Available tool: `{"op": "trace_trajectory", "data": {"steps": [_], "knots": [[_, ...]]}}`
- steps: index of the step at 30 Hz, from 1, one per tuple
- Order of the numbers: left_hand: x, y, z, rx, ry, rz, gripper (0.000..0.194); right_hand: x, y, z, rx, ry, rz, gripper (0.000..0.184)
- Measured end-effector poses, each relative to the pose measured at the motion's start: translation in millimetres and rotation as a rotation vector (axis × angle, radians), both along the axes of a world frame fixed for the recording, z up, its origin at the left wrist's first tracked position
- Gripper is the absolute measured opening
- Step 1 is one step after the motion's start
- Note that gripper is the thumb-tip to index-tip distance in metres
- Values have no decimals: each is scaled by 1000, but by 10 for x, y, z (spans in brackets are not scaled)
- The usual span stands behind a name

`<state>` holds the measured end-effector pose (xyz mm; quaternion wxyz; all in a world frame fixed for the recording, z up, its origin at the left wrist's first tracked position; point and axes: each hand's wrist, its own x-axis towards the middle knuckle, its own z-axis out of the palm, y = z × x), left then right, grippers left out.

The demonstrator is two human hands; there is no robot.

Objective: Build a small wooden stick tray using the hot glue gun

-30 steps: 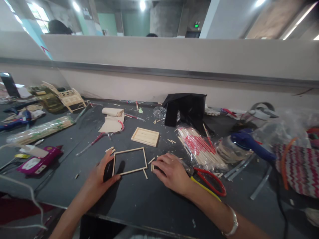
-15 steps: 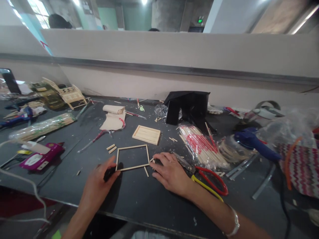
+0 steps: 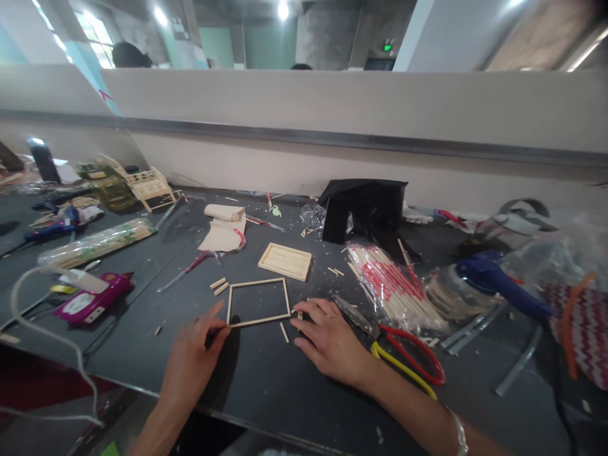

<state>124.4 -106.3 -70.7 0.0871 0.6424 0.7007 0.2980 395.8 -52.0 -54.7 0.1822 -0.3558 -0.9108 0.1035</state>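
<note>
A rectangular frame of thin wooden sticks (image 3: 259, 322) lies flat on the dark table. My left hand (image 3: 194, 348) is at its near left corner, thumb and fingertips bent in against the stick there. Off the near right corner, my right hand (image 3: 330, 339) rests low with its fingers curled over short wooden sticks (image 3: 299, 315), which its fingertips partly hide. One loose stick piece (image 3: 284, 332) lies just below the frame. Beyond the frame sits a shallow wooden tray-like panel (image 3: 285, 261), and short stick pieces (image 3: 219, 286) lie by the far left corner.
Red-and-yellow-handled pliers or cutters (image 3: 408, 354) lie beside my right forearm. Behind them is a plastic bag of sticks (image 3: 384, 278). A blue glue gun (image 3: 498, 282) is at right, a purple device with a cable (image 3: 95, 297) at left. A low partition (image 3: 304, 95) closes the back.
The whole view has shifted slightly, with things appearing a little right and lower. My left fingers have drawn closer together at the frame's corner. My right hand stays by the short sticks.
</note>
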Motion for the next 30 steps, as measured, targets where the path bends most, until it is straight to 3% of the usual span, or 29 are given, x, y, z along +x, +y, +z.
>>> {"op": "trace_trajectory", "data": {"steps": [7,12,17,22,26,30], "knots": [[-97,29,-9,20,40,-113,33,2,12,9,8,22,-32,28],[-198,101,147,-31,74,-233,29,14,10,-8,1,46,-22,26],[-170,478,337,20,211,-287,26,18,59,-28,23,117,-49,20],[63,904,357,-70,451,-366,23,24,79,-25,33,150,-43,18],[166,1028,312,-99,520,-441,22,37,87,-24,37,164,-50,18],[162,1003,352,-89,515,-464,24,41,92,-23,35,169,-38,17]]}}
